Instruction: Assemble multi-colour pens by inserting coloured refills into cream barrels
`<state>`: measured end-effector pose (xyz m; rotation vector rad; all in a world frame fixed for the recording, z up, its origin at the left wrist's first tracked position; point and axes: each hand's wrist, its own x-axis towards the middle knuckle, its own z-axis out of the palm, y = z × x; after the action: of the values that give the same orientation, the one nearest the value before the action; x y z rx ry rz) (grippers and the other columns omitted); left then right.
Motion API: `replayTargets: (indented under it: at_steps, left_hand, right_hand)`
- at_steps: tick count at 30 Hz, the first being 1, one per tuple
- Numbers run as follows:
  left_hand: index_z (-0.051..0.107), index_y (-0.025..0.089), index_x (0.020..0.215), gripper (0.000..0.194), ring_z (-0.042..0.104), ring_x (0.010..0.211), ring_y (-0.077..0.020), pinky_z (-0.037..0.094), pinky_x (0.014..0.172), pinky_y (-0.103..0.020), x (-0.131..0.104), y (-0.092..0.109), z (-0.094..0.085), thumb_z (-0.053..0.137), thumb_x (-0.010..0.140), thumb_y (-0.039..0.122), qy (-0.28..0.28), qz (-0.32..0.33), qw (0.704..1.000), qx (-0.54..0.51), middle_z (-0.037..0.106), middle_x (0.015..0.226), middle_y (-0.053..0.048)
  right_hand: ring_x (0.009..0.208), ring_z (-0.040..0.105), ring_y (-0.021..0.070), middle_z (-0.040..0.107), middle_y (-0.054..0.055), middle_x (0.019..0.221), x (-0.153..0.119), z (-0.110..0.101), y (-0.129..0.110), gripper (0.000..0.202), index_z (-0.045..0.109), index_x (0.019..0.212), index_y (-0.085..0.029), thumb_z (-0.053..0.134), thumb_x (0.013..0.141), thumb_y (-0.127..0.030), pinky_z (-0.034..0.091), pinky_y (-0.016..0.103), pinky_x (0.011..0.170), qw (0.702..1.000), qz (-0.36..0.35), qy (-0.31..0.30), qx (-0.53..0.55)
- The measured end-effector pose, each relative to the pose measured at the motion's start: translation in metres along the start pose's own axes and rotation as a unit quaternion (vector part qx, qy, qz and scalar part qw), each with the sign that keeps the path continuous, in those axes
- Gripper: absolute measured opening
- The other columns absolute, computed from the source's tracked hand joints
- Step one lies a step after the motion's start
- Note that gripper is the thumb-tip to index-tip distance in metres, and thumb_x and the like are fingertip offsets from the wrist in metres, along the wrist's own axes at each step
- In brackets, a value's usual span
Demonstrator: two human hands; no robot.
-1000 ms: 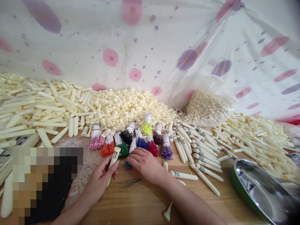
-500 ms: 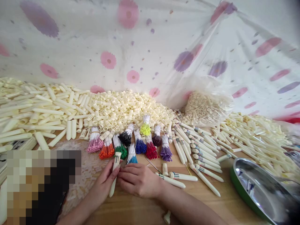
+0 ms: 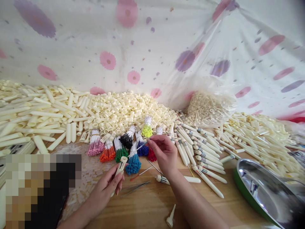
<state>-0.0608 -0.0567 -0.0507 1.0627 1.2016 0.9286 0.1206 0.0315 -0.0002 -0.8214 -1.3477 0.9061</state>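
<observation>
My left hand (image 3: 108, 183) is wrapped round a cream pen barrel (image 3: 121, 165) with a slotted top, tilted upward. Above and to the right, my right hand (image 3: 164, 152) pinches a thin white refill (image 3: 142, 145) between thumb and fingertips, over the tied refill bundles. Those bundles include a light blue one (image 3: 133, 163), a green one (image 3: 121, 152), an orange one (image 3: 108, 153) and a pink one (image 3: 95, 147). Tweezers (image 3: 137, 187) and a loose red-tipped refill (image 3: 141, 174) lie on the wood between my hands.
Cream slotted caps (image 3: 128, 108) and barrels (image 3: 45, 111) are heaped behind. Filled pens (image 3: 209, 159) lie in rows at right, beside a green-rimmed metal bowl (image 3: 264, 190). A small cream cone-shaped piece (image 3: 171, 217) rests near the front. A clear bag (image 3: 209, 105) stands behind.
My right hand has moved away from the barrel, up and to the right, and now holds a thin refill. The light blue bundle and tweezers have come into fuller view.
</observation>
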Motion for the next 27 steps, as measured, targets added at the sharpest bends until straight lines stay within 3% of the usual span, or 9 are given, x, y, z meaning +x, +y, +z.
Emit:
replayTargets:
  at_steps: [8, 15, 27]
  left_hand:
    - [0.048, 0.012, 0.120, 0.065, 0.046, 0.059, -0.0134, 0.041, 0.054, -0.025, -0.002, -0.003, -0.003, 0.048, 0.078, 0.061, -0.017, -0.011, 0.998, 0.051, 0.052, 0.069, 0.001]
    - [0.047, 0.014, 0.126, 0.065, 0.047, 0.059, -0.0140, 0.041, 0.056, -0.026, -0.005, -0.008, -0.003, 0.044, 0.081, 0.060, -0.041, -0.003, 0.996, 0.085, 0.052, 0.067, 0.001]
    - [0.057, 0.016, 0.114, 0.055, 0.047, 0.058, -0.0131, 0.041, 0.054, -0.024, -0.006, -0.007, -0.003, 0.046, 0.081, 0.058, -0.045, 0.004, 0.997, 0.066, 0.051, 0.066, 0.001]
  right_hand:
    - [0.060, 0.065, 0.0109, 0.067, -0.001, 0.067, -0.001, 0.002, -0.008, 0.010, 0.062, 0.077, -0.020, 0.070, 0.072, -0.024, 0.053, 0.021, 0.055, 0.996, 0.075, -0.020, 0.043]
    - [0.056, 0.066, 0.0131, 0.066, -0.001, 0.058, -0.002, 0.006, -0.009, 0.019, 0.059, 0.075, -0.019, 0.072, 0.070, -0.032, 0.054, 0.023, 0.054, 0.983, 0.159, -0.045, 0.076]
    - [0.056, 0.065, 0.0115, 0.065, -0.001, 0.060, -0.008, 0.012, -0.005, 0.018, 0.057, 0.074, -0.019, 0.070, 0.072, -0.031, 0.051, 0.020, 0.052, 0.982, 0.160, -0.060, 0.081]
